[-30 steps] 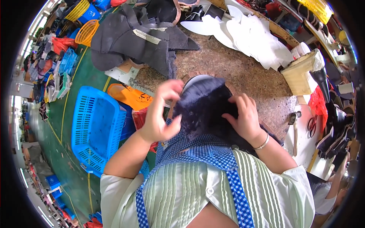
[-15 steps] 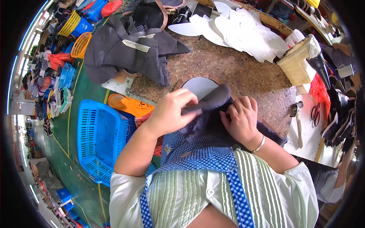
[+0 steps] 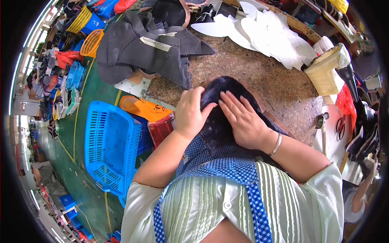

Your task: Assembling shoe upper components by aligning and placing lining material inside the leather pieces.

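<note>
A dark, furry lining piece (image 3: 214, 127) with a rounded far end lies over the near edge of the worktable, against my apron. A brown edge shows along its right side. My left hand (image 3: 191, 113) grips its left edge, thumb on the fur and fingers bent at the rim. My right hand (image 3: 244, 121) lies flat on the fur, fingers stretched out and pressing on it. What lies under the piece is hidden.
Grey fabric shoe parts (image 3: 137, 52) pile up at the table's far left, white cut sheets (image 3: 263, 36) at the back. A tape-wrapped block (image 3: 327, 71) and scissors (image 3: 340, 126) sit right. A blue basket (image 3: 109, 146) stands left, beside an orange bag (image 3: 144, 108).
The lining's folded far end has been laid down flat, covering the white rounded surface seen before. My right hand has moved left onto the fur and flattened; my left hand shifted to the edge.
</note>
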The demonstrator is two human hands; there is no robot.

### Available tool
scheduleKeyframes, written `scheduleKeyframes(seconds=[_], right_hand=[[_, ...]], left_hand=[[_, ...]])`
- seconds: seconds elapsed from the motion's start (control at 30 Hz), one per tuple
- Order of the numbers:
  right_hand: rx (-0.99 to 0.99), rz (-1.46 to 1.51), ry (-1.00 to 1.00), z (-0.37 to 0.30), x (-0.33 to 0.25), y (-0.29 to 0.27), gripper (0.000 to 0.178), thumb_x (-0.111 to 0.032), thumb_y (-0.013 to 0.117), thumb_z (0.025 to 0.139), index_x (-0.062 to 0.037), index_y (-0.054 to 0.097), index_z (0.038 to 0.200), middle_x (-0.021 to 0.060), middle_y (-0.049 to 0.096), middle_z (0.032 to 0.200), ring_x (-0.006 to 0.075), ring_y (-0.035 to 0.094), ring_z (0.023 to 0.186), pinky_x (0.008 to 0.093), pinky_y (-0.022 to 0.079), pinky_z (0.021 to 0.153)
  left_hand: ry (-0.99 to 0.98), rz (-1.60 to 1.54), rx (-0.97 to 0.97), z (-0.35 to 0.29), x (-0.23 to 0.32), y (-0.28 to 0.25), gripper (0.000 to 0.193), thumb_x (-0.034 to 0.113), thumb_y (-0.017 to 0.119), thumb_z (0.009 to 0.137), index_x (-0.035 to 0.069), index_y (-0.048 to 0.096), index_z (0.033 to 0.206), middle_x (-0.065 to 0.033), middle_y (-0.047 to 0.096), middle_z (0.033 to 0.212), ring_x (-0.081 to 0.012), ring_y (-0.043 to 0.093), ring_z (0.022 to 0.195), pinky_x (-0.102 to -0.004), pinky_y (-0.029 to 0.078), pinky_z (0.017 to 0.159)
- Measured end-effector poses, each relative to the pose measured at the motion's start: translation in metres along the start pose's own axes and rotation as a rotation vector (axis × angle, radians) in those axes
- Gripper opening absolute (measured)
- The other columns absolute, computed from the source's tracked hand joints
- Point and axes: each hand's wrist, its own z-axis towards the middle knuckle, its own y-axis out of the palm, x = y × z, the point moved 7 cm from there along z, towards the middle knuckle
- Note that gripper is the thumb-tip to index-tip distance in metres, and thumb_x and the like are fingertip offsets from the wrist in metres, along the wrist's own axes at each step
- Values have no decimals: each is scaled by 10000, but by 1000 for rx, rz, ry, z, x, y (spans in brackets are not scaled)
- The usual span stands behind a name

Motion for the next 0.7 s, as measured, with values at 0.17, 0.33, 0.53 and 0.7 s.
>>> scheduleKeyframes(seconds=[0.17, 0.33, 0.53, 0.7], right_hand=[[114, 108, 162, 29, 24, 4, 855, -526, 528, 879, 44, 274, 1464, 210, 217, 1559, 338, 170, 1464, 509, 149, 1168], [72, 96, 179, 54, 54, 9, 1102, -748, 541, 775, 45, 237, 1477, 197, 201, 1568, 307, 135, 1476, 497, 127, 1178], [40, 777, 247, 39, 65, -1, 1019, -655, 554, 849, 87, 228, 1467, 254, 229, 1543, 337, 168, 1463, 427, 142, 1186], [140, 616, -114, -25, -25, -110, 1224, -558, 838, 618, 150, 234, 1413, 353, 335, 1424, 453, 364, 1340, 436, 309, 1128]], left_hand=[[324, -16, -45, -41, 14, 4, 420, 36, 547, 880, -32, 470, 1287, -212, 490, 1331, -370, 499, 1220, -468, 403, 1014], [278, 95, -222, -76, 15, 6, 577, 24, 526, 798, -21, 429, 1365, -160, 408, 1465, -309, 383, 1377, -511, 288, 1101], [274, -63, -24, -43, 25, -30, 440, -58, 571, 621, 67, 634, 1038, -74, 639, 1116, -270, 563, 1185, -485, 348, 1058], [397, -65, 184, 18, 85, -116, 278, 21, 724, 698, 60, 621, 953, -101, 654, 930, -293, 645, 899, -451, 486, 840]])
